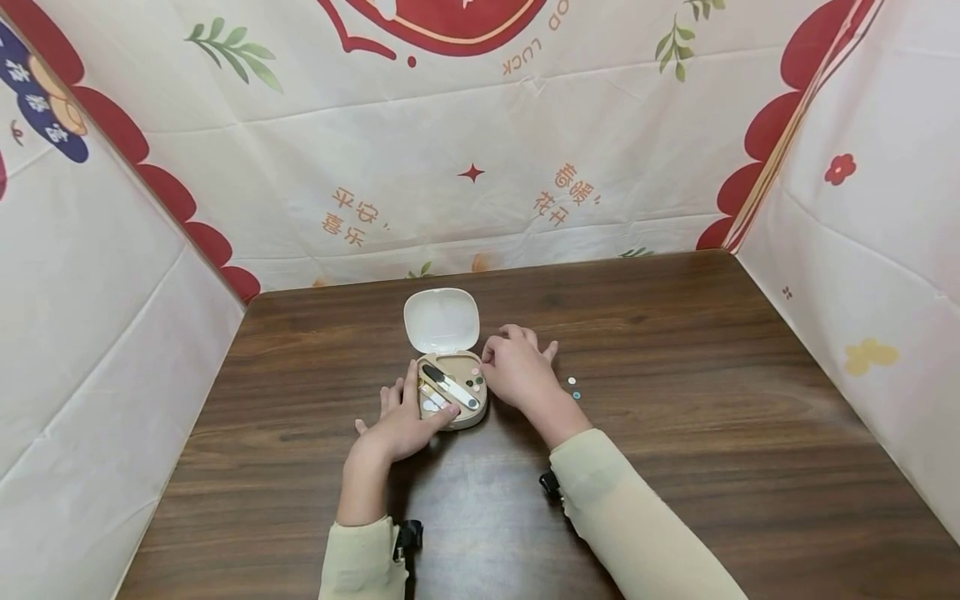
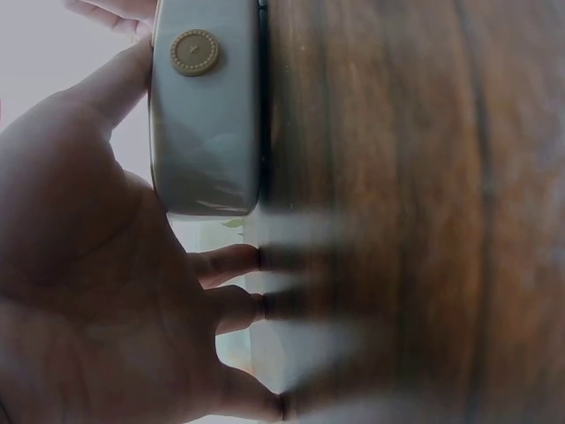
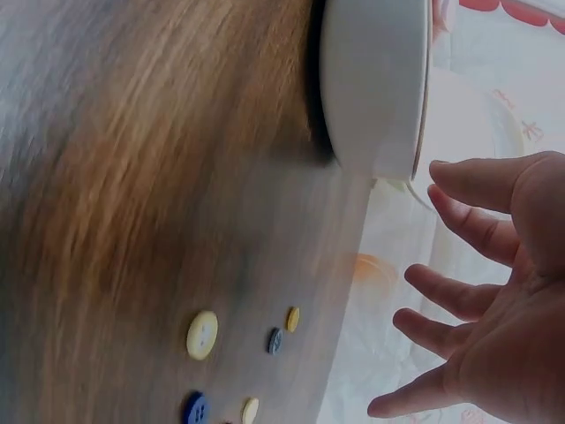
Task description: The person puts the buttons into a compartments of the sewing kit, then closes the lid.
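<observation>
The work looks partway done: some buttons (image 1: 478, 381) sit inside the uncovered case (image 1: 472, 420) on the counter (image 1: 697, 417), loose buttons (image 3: 202, 335) to its right seem left over, the spread left hand (image 1: 401, 430) touches its rim, and whether the right hand (image 1: 517, 371), fingers loosely extended alongside, pinches anything is unclear.

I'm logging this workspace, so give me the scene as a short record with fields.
Container: sewing kit case on wood-grain table, lid open
Contents: small buttons, black-and-white tool
Left hand: touches the case's left side and near edge
Right hand: at the case's right rim; any held item can't be made out
Loose buttons: on the table right of the case, including cream and blue ones
</observation>
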`<state>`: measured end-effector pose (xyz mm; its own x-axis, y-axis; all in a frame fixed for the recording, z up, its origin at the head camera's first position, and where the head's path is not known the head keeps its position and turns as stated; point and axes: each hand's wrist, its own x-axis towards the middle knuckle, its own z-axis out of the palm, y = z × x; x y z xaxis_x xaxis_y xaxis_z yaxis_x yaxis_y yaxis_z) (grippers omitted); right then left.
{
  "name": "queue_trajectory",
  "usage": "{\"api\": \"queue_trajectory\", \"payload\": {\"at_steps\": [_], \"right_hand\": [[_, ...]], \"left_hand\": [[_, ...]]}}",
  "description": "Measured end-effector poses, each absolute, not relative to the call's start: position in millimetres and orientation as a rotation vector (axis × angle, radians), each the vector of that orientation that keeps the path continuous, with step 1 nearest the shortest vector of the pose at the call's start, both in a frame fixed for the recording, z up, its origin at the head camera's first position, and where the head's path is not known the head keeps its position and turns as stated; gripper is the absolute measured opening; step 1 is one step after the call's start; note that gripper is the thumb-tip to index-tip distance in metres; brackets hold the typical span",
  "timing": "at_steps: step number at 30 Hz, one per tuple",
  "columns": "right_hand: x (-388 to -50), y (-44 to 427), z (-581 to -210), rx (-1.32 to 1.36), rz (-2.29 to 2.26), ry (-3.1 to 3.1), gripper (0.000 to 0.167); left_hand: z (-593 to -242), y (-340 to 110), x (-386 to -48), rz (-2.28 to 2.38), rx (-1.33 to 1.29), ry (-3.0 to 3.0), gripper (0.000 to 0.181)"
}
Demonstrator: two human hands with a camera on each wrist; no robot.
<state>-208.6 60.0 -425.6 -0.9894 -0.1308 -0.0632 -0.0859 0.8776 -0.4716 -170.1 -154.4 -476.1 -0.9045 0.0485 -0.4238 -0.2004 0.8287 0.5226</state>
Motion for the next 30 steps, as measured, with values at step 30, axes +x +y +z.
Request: {"api": "queue_trajectory", "payload": {"at_steps": [30], "right_hand": [[-170,119,-407,-0.144,-0.683,2.906,0.012]], "left_hand": [[-473,-155,-169,0.806,-0.115,2.566,0.121]]}}
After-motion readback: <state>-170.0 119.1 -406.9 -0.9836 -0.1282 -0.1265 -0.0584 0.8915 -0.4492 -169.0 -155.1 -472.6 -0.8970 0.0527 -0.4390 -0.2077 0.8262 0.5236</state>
